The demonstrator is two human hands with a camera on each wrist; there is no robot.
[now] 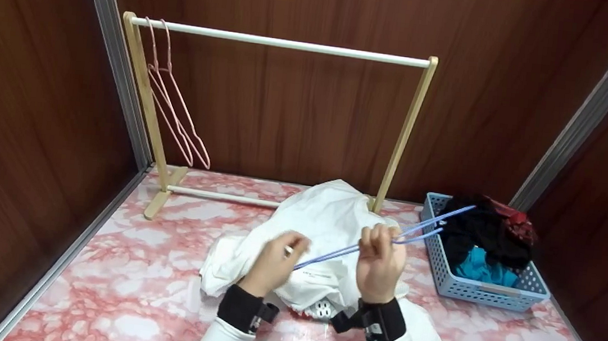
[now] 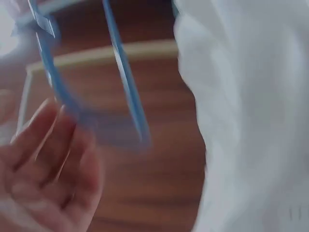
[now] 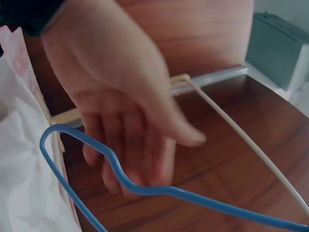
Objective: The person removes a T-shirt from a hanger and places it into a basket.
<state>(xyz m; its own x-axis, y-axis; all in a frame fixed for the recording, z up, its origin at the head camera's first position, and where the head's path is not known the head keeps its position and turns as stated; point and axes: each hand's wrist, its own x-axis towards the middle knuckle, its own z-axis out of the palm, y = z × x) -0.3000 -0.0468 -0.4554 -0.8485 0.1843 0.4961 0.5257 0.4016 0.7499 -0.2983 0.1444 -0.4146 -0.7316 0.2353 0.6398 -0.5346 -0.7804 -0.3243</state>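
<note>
A thin blue clothes hanger [image 1: 329, 256] is held slantwise over the garment, its upper end toward the basket. The right hand [image 1: 382, 260] grips it with curled fingers near its middle. Beside the hanger's lower end is the left hand [image 1: 273, 260], its fingers loosely bent, not closed round it. A rounded corner of the hanger [image 3: 145, 190] crosses in front of loose fingers in the right wrist view. Below both hands a rumpled white garment [image 1: 310, 216], with small dark print, is spread on the table. The left wrist view is blurred.
Behind the garment stands a wooden clothes rack with a white rail [image 1: 294, 44]. Two pink hangers [image 1: 177, 86] hang at its left end. At the right, a light blue basket [image 1: 486, 294] holds black, red and turquoise clothes. The table [image 1: 117, 281] has a red-and-white marbled surface; brown walls enclose it.
</note>
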